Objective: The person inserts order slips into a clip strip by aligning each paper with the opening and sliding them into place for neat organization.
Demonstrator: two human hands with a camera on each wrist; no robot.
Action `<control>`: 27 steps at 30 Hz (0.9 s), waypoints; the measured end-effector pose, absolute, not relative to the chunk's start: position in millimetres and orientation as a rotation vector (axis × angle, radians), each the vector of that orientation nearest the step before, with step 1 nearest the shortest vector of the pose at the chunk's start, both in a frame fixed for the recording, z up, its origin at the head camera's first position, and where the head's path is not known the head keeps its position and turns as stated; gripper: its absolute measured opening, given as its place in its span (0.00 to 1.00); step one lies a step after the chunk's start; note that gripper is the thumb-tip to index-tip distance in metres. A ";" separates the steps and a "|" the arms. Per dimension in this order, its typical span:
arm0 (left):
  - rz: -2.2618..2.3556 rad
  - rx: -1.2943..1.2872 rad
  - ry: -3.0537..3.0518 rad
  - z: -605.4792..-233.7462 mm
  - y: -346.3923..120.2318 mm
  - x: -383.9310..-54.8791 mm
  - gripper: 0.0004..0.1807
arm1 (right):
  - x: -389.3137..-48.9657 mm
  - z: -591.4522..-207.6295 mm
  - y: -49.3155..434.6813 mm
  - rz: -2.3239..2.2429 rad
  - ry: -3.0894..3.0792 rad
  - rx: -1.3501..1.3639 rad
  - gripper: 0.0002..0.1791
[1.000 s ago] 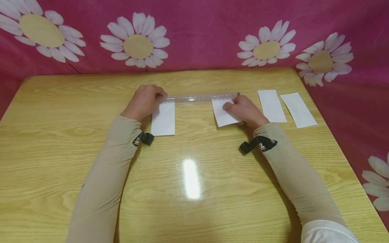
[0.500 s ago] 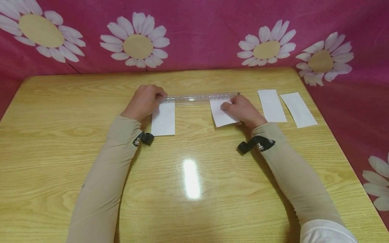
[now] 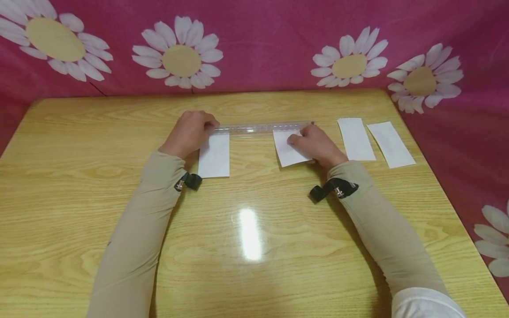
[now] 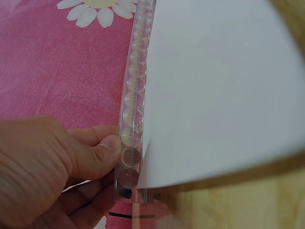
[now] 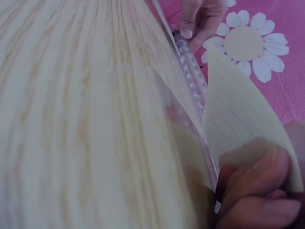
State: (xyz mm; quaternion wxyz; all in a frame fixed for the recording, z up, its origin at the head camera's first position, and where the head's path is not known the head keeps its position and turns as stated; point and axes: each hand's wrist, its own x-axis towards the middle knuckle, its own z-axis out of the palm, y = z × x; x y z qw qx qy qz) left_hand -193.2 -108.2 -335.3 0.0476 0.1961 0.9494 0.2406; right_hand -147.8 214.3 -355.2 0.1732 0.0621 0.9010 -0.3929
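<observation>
A long clear plastic strip (image 3: 254, 128) with a row of rounded, see-through loops lies crosswise near the back of the table. At its left end my left hand (image 3: 188, 132) pinches it; in the left wrist view the thumb presses the strip's side. One white paper (image 3: 216, 161) reaches from that end toward me, its edge along the loops (image 4: 132, 100). My right hand (image 3: 320, 145) holds a second paper (image 3: 287, 152), thumb on top, against the right part of the strip. Ruled lines show on that paper's underside (image 5: 238, 119) in the right wrist view. Whether either edge sits inside the loops, I cannot tell.
Two more white papers (image 3: 355, 139) (image 3: 391, 144) lie flat on the wooden table (image 3: 278, 274) to the right of my right hand. A pink cloth (image 3: 262, 48) with large daisies hangs behind the table and along its right side.
My right hand has shifted slightly to the left along the strip, carrying its paper with it. The left hand and the strip stay where they were.
</observation>
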 end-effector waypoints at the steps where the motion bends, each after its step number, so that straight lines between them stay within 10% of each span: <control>1: 0.733 0.600 2.896 -335.3 -108.2 -193.1 0.14 | -147.9 -355.2 214.0 -1.118 2.550 0.176 0.18; 27: 0.719 0.569 2.895 -334.5 -107.2 -193.5 0.15 | -150.0 -354.7 203.2 -1.107 2.567 0.181 0.19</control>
